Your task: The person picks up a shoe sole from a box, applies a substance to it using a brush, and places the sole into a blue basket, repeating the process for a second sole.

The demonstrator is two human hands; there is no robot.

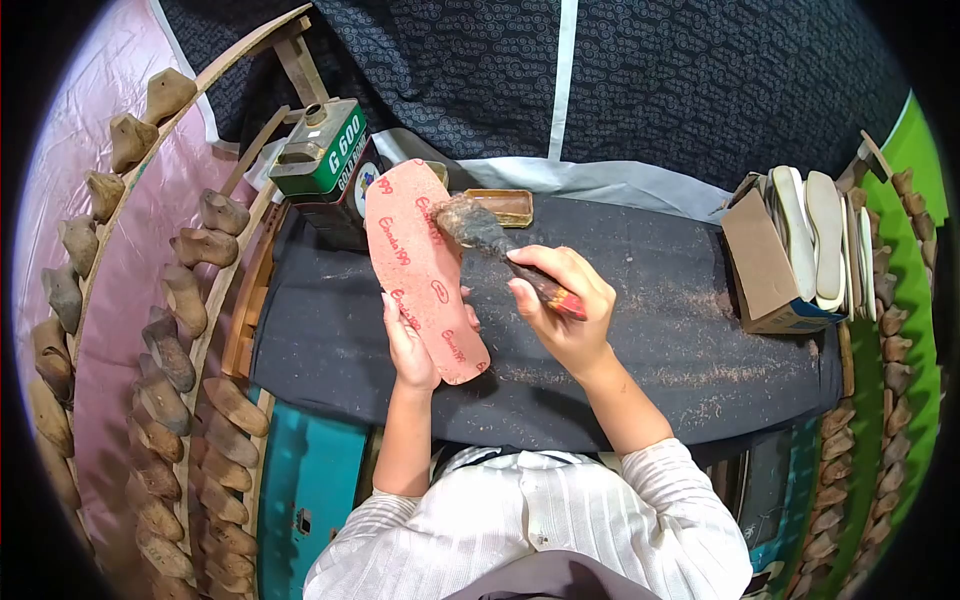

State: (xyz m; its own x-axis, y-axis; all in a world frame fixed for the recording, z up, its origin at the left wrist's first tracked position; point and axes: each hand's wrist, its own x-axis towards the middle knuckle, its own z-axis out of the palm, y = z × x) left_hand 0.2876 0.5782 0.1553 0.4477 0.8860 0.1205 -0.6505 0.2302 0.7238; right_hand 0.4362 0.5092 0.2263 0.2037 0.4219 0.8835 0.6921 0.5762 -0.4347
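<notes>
My left hand [408, 343] holds a pink shoe insole [420, 262] with red printing, gripping its near end so it slants up and away over the dark work surface [680, 330]. In my right hand [565, 305] is a glue-caked brush [480, 232]. Its clogged bristles touch the upper right edge of the insole. Just beyond the brush tip sits a small open brass-coloured tin [503, 205].
A green G 600 adhesive can [325, 150] stands at the back left. A cardboard box with several white insoles [810, 240] sits at the right. Racks of wooden shoe lasts [170, 330] line the left, and more lasts [885, 330] the right. Dust speckles the surface.
</notes>
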